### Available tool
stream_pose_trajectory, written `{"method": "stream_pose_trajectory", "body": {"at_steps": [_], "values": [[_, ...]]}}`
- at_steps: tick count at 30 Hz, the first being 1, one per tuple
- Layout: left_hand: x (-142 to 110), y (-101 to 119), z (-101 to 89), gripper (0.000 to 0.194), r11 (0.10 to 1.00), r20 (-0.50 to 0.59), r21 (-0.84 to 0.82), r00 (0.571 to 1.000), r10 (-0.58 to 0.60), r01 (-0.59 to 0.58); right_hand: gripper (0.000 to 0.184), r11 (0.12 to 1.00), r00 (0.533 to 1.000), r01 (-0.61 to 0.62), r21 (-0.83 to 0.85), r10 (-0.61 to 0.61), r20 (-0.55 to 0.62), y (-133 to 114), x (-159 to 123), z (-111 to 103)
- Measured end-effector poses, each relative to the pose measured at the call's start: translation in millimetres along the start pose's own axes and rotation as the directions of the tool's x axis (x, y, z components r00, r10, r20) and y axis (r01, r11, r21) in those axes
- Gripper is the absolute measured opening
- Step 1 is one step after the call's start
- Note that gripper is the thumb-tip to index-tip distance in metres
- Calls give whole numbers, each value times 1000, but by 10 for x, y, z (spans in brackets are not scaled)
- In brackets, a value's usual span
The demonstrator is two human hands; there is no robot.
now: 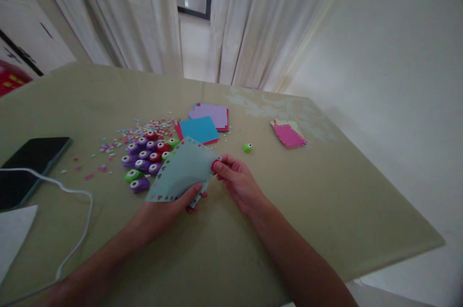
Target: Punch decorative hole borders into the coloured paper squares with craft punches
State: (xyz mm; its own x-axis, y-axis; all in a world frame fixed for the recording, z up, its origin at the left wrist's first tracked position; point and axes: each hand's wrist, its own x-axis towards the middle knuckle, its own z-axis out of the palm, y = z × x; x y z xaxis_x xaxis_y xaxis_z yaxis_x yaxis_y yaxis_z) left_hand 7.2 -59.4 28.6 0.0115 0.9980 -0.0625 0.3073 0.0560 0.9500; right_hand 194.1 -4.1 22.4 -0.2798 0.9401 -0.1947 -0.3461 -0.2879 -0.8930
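1. Left hand [186, 199]: we find its fingers clamped on the near corner of the pale blue sheet [184, 172], thumb on top and other fingertips beneath.
2. Pale blue sheet: we locate it above the desk [343, 191], tilted, between both hands. Rows of small cut-outs line its left, near and far edges.
3. Right hand [237, 177]: we find its thumb and fingers closed on the red punch [214, 166] at the sheet's right edge. Because the fingers cover most of this punch, we cannot tell whether its slot encloses the paper.
4. Punch cluster [143, 154]: we note purple, red and green units side by side, left of the sheet and partly behind it. Confetti [150, 128] is scattered around them.
5. Beyond the sheet, we see a blue card [199, 128] and a lilac card [211, 115] on stacked paper.
6. To the right, we identify one green punch [248, 147], standing alone, and a pink card [289, 135] overlapping a pale green one.
7. At far left, we observe a phone [29, 162] and a white cable [88, 206].
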Motion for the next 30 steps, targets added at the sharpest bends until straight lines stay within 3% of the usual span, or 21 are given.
{"method": "stream_pose_trajectory", "body": {"at_steps": [4, 9, 12, 17, 20, 22, 25, 27, 30], "values": [[5, 26, 23, 25, 998, 2, -60, 1000, -28, 28, 39, 1000, 1000, 9, 10, -9, 15, 6, -17, 28], [3, 55, 8, 27, 996, -2, -26, 997, -81, 81, 41, 1000, 1000, 1, -11, -1, 1, 36, -11, 30], [-1, 36, -24, 28, 998, -16, -6, 998, -56, 56, 42, 1000, 1000, -24, -14, 24, -3, 33, 10, 16], [-10, -10, -63, 31, 999, -54, 46, 999, -7, 10, 47, 997, 995, 78, -1, -78, -69, -71, 58, -58], [-12, -2, -64, 35, 999, -58, 53, 998, 0, 3, 40, 973, 980, 144, -181, -166, -114, -154, 100, -191], [-14, 18, -60, 36, 999, -50, 15, 998, -29, 29, 33, 879, 966, 180, -442, -242, -89, -183, 128, -301], [-11, 54, -76, 38, 998, -53, -52, 998, -35, 32, 23, 532, 926, 214, -819, -377, -3, -158, 169, -430], [0, 72, -116, 38, 996, -106, -88, 994, 4, -13, 19, 305, 902, 218, -927, -427, 72, -108, 197, -475], [33, 87, -216, 35, 980, -270, -178, 962, 40, -91, 25, 145, 875, 226, -963, -465, 135, -35, 240, -505]]}}
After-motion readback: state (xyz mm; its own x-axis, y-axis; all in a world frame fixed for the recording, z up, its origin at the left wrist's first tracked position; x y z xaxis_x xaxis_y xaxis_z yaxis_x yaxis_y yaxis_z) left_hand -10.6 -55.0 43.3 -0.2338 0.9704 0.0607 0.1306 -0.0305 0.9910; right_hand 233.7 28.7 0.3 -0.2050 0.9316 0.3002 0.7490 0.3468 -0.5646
